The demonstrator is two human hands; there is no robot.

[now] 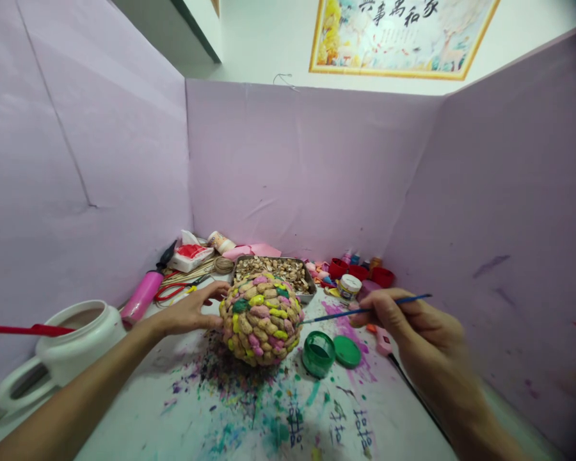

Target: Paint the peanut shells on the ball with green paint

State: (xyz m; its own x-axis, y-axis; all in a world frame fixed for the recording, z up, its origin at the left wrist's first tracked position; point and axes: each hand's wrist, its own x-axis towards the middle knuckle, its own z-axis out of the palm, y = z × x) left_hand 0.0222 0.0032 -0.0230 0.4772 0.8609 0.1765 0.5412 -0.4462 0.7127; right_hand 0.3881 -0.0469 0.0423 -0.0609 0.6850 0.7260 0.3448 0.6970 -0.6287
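The peanut-covered ball (pixel 262 320) sits on the paint-stained worktop (pixel 192 410), the left hand (pixel 196 312) open against its side. The right hand (pixel 408 320) grips a thin blue brush (pixel 338 314), its tip at the ball, above a green paint jar (pixel 319 355).

Lilac panels (pixel 312 166) on three sides; pale wall (pixel 264 45) behind, gold-framed picture (pixel 403 35).

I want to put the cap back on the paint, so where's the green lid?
Head view, right of center: the green lid lies just right of the open green jar.
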